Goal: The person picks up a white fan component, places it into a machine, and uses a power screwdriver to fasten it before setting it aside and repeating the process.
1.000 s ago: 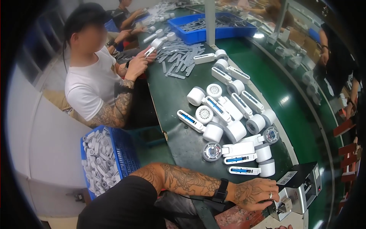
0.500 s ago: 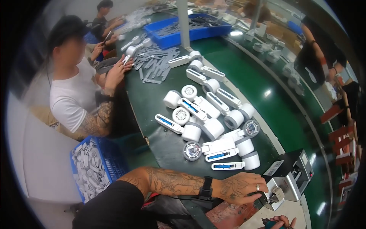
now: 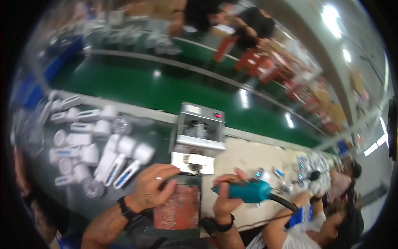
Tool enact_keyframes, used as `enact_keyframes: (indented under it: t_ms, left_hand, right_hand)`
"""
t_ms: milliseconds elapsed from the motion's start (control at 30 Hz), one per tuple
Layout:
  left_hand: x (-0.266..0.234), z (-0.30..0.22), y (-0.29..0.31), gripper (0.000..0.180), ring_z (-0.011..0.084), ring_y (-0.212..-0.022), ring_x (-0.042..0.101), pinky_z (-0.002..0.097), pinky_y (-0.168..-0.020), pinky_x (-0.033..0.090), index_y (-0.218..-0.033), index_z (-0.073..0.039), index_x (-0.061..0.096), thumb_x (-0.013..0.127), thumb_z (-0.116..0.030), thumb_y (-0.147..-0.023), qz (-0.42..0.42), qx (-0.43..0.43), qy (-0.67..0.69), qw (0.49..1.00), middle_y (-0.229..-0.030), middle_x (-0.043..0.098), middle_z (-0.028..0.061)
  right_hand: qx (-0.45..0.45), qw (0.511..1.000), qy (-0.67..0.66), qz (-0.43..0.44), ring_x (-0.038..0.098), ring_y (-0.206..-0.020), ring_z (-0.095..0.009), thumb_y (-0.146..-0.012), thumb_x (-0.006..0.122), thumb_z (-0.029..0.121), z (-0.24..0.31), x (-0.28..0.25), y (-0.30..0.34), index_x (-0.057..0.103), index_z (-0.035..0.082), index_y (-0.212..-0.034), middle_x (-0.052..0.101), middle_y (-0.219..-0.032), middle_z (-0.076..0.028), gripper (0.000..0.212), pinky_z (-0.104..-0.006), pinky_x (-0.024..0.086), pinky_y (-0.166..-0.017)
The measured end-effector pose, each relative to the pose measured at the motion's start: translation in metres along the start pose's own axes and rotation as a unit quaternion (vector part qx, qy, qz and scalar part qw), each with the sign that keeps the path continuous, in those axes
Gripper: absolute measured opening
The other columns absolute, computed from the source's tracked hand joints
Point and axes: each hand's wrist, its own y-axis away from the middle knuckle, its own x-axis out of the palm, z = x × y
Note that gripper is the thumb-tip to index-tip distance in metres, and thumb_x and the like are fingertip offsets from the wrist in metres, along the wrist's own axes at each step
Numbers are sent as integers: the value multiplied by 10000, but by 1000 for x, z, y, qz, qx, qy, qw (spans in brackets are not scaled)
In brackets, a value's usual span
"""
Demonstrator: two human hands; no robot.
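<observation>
My right hand (image 3: 225, 201) grips a teal electric screwdriver (image 3: 251, 191). The tool lies sideways, its tip pointing left and a black cord running from its right end. My left hand (image 3: 154, 187) is open, thumb and fingers apart, just in front of a small silver-and-black machine (image 3: 202, 126), which looks like a screw feeder. Its bright metal front block (image 3: 192, 163) is close to my left fingertips; I cannot tell whether they touch. Below, between the hands, lies a worn reddish mat (image 3: 177, 209). White handheld devices (image 3: 118, 166) with blue inside their open handles lie left of my left hand.
Beyond the bench runs a green conveyor (image 3: 137, 85). A pale board (image 3: 244, 159) extends right of the machine, with wrapped parts (image 3: 313, 166) at its far end. A co-worker (image 3: 323, 228) sits close at the right. Blue bins (image 3: 54, 70) stand far left.
My view has swung right, so the machine now sits mid-picture and the seated person at left has mostly left view. My right hand and the screwdriver have come fully into view.
</observation>
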Motion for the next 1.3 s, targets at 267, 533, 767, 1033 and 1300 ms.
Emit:
enact_keyframes:
  t_ms: [267, 533, 767, 1033, 1300]
  left_hand:
    - [9, -1, -7, 318, 240, -807, 644, 346, -755, 532, -1173, 12, 667, 664, 42, -856, 25, -2, 25, 999, -1103, 674, 175]
    - [10, -2, -10, 309, 237, -809, 645, 336, -754, 526, -1174, 19, 666, 649, 45, -866, 28, 3, 19, 999, -1107, 680, 177]
    - [8, -3, -9, 311, 235, -807, 647, 333, -751, 525, -1178, 21, 667, 640, 51, -870, 30, 5, 12, 999, -1112, 686, 178]
    - [10, -2, -7, 310, 237, -798, 644, 337, -749, 524, -1181, 19, 661, 636, 49, -874, 35, 8, 8, 999, -1111, 687, 177]
    - [8, -2, -11, 306, 238, -803, 640, 338, -750, 523, -1177, 16, 660, 631, 48, -874, 34, 13, 3, 999, -1107, 685, 174]
  right_hand:
    - [-8, 1000, 7, 25, 643, -822, -172, -980, 616, 28, 3, -10, -5, 369, -61, -1411, 672, -955, -129, 505, -320, 550, -777]
    - [-19, 998, -17, 51, 642, -856, -172, -975, 594, -24, 2, -12, -6, 361, -62, -1421, 653, -983, -133, 504, -322, 557, -791]
    - [-11, 998, -23, 50, 641, -854, -169, -975, 595, -24, 1, -10, -3, 360, -62, -1424, 654, -980, -132, 508, -322, 558, -797]
    - [-14, 998, -18, 53, 645, -863, -164, -977, 616, -6, 0, -10, -2, 391, -60, -1412, 668, -978, -123, 492, -320, 557, -807]
    - [-18, 998, -25, 47, 666, -900, -158, -958, 642, -22, 0, -9, -6, 423, -77, -1392, 685, -992, -114, 489, -296, 549, -825]
